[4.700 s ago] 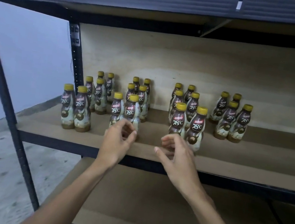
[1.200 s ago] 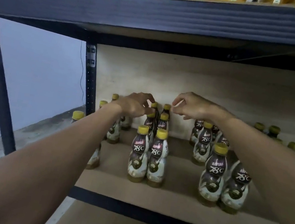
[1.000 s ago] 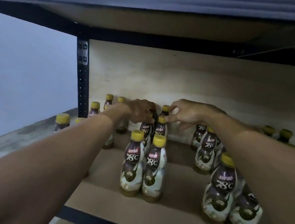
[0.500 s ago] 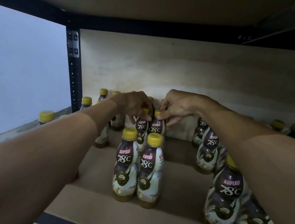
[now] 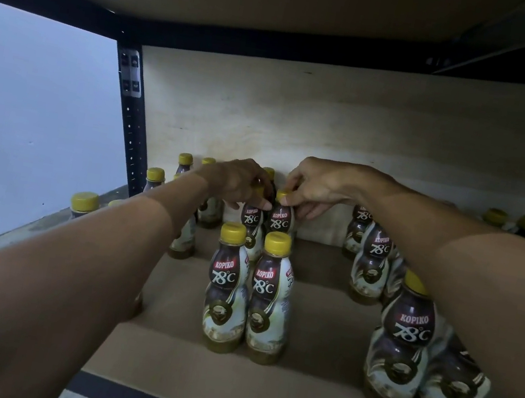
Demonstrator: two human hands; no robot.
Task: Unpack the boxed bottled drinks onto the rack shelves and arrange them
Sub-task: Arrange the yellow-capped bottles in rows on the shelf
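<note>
Yellow-capped brown plastic left bottle (image 5: pixel 250 223), far back on the tan board shelf (image 5: pixel 322 313), has its cap under my left hand (image 5: pixel 239 183)'s curled fingers (image 5: pixel 262 203); my right hand (image 5: pixel 317 187) pinches the neighbouring right bottle (image 5: pixel 279 223)'s cap.

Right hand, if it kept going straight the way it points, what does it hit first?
The right hand pinches a bottle cap; past that, probably the left hand close beside it. Depth unclear.
</note>
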